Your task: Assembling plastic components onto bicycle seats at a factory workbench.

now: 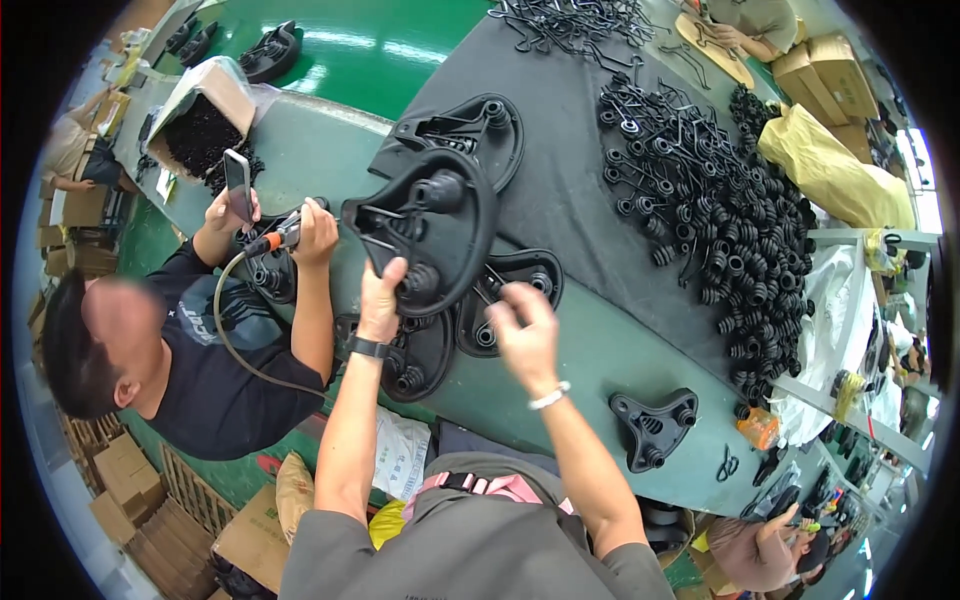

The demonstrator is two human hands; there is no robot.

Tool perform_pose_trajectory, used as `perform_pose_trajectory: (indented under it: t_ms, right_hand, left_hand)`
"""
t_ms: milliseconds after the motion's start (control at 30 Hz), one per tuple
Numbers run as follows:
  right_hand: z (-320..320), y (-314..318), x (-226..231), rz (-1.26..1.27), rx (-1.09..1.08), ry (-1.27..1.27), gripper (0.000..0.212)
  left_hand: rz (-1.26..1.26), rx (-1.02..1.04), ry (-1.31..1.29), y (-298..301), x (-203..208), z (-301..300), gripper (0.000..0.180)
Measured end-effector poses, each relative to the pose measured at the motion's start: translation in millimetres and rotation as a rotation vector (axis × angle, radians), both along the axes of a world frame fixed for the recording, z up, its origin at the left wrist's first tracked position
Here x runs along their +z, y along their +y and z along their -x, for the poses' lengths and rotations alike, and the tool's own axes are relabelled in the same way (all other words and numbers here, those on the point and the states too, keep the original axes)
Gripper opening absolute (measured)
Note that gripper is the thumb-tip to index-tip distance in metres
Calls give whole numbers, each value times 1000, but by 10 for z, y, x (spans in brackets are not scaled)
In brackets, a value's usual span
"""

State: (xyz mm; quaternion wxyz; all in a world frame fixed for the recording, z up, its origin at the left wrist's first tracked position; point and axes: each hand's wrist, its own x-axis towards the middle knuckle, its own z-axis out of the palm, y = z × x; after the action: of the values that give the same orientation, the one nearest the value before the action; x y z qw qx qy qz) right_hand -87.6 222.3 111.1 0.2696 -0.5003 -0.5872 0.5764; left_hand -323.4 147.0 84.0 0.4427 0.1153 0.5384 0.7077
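Observation:
My left hand (380,305) is closed on the rim of a black bicycle saddle (455,235), holding it up with its underside, wire rails and coil springs showing. My right hand (527,335), a little blurred, hovers over another upturned saddle (540,268); its fingers look apart and nothing shows in them. Beyond the held saddle lies a further saddle (508,135), partly covered by it. One more saddle (418,365) rests on the table under my left wrist. A smaller-looking black saddle (652,428) lies alone to the right of my right forearm.
At my left a co-worker holds a phone (238,185) and an air tool (285,235) on a hose. Piles of black springs (750,260) and wire rails (570,25) cover the dark cloth (560,150). Scissors (727,463) and an orange container (758,428) sit near the right edge.

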Motion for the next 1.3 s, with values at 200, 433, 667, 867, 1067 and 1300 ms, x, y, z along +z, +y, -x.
perform_pose_trajectory:
  t_ms: [200, 433, 667, 867, 1067, 1300]
  right_hand:
    - [-881, 494, -1125, 290, -172, -309, 82]
    - [-843, 173, -1357, 501, -204, -44, 88]
    - [-1412, 343, -1183, 540, -280, 19, 67]
    - [-1489, 358, -1200, 543, -253, -35, 52]
    - [-1522, 366, -1240, 546, -271, 2, 60]
    - [-1459, 358, -1175, 530, -283, -49, 56]
  left_hand:
    - [65, 24, -82, -75, -135, 367, 67]
    - [175, -14, 34, -111, -431, 483, 70]
    - [177, -13, -15, -64, -484, 696, 65]
    - [175, -39, 82, 28, -440, 979, 69]
    - [224, -28, 188, -129, -445, 1024, 73]
    - [303, -37, 209, -42, -645, 1129, 65]
